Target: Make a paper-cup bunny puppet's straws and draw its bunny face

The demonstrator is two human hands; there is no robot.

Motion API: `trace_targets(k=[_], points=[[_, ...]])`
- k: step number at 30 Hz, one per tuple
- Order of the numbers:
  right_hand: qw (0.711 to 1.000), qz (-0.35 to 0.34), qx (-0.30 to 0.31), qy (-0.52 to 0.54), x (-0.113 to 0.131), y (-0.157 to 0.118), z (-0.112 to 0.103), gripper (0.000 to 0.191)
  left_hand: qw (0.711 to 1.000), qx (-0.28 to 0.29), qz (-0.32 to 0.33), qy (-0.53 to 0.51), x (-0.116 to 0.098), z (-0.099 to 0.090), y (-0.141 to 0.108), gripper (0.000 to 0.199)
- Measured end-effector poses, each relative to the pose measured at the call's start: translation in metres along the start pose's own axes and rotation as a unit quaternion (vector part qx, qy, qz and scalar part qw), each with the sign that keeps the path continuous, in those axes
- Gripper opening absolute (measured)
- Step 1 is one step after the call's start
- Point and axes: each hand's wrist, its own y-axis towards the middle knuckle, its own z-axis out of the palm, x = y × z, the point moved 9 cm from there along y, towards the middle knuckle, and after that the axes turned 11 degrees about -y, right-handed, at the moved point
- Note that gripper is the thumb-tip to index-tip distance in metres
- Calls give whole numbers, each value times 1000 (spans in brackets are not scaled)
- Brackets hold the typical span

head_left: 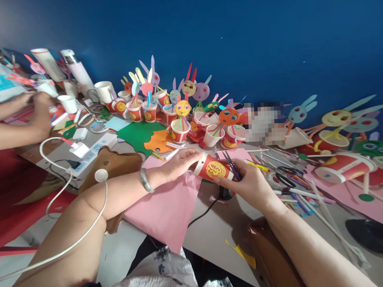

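A red paper cup with a gold printed emblem lies on its side in the air in front of me, over the table. My left hand is closed on its left end, thumb and fingers pinching the rim area. In my right hand are scissors with dark purple handles, their blades pointing up beside the cup's right end. The right fingers also rest against that end of the cup. Whether the blades touch the paper I cannot tell. Pink paper lies beneath my left forearm.
Paper-cup rabbits stand in a row along the blue wall. Green paper and orange paper lie before them. A power strip with cables is at left, near another person's arms. Straws and pens clutter the right.
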Motion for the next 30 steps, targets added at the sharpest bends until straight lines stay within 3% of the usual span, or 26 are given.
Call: trace_targets(k=[4, 7, 10, 14, 17, 21, 24, 30], points=[[999, 13, 13, 28, -6, 3, 1, 61, 999, 40, 22, 3, -5, 7, -3, 28], [998, -10, 23, 58, -5, 5, 1, 59, 995, 31, 94, 33, -13, 5, -5, 15], [995, -25, 51, 79, -4, 7, 5, 56, 984, 11, 154, 86, -20, 2, -9, 12], [994, -42, 83, 51, -1, 8, 10, 53, 981, 55, 166, 87, -21, 9, -10, 14], [997, -57, 49, 28, 2, 8, 7, 54, 982, 62, 161, 76, -19, 10, -8, 12], [997, -48, -61, 15, 3, 2, -10, 53, 986, 30, 135, 89, -14, 7, -7, 17], [985, -85, -132, -67, 15, -10, -21, 43, 982, 20, 157, 105, -15, 6, -9, 18], [946, -192, -124, -229, 40, -24, -10, 46, 950, 44, 254, 175, -23, 15, -16, 18]])
